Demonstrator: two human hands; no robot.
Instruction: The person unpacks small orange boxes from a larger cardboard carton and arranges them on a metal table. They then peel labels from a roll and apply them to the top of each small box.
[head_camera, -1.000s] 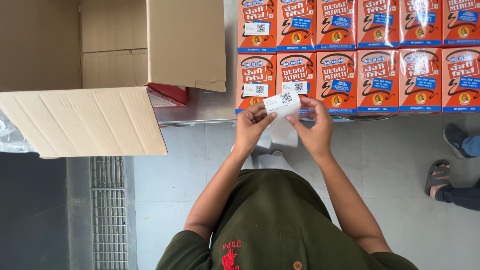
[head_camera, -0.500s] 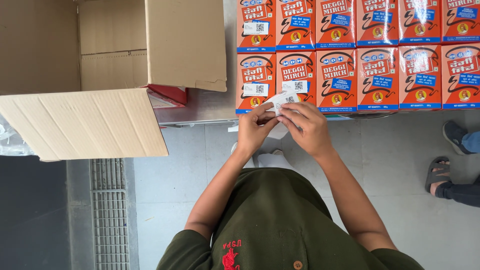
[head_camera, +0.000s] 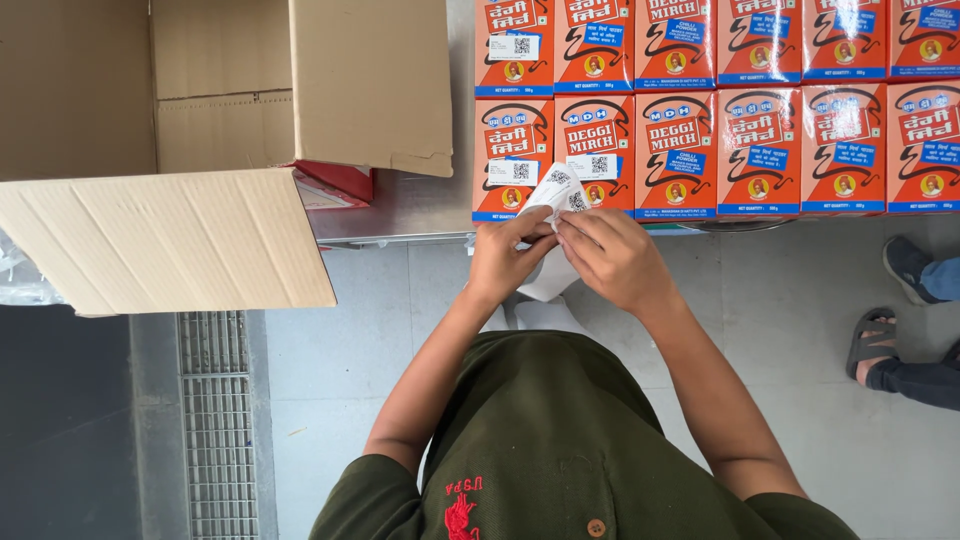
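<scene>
My left hand (head_camera: 505, 258) and my right hand (head_camera: 612, 258) meet just in front of the table edge, both pinching a strip of white sticker labels (head_camera: 558, 193) with black square codes. The strip's tail (head_camera: 548, 275) hangs down below my hands. Right above the strip lie two rows of orange spice boxes (head_camera: 675, 150), laid flat side by side on the metal table (head_camera: 410, 205). Some boxes near my hands carry a white label (head_camera: 510, 170). My dark green shirt fills the bottom of the view.
A large open cardboard carton (head_camera: 300, 90) stands at the left on the table, one flap (head_camera: 170, 240) hanging out over the edge, with red packs (head_camera: 340, 182) inside. A floor grate (head_camera: 215, 420) lies lower left. Another person's sandalled feet (head_camera: 900, 320) are at right.
My hands have dropped slightly from the boxes and come together. The label strip, held up spread between them a second ago, is now pinched close by both hands.
</scene>
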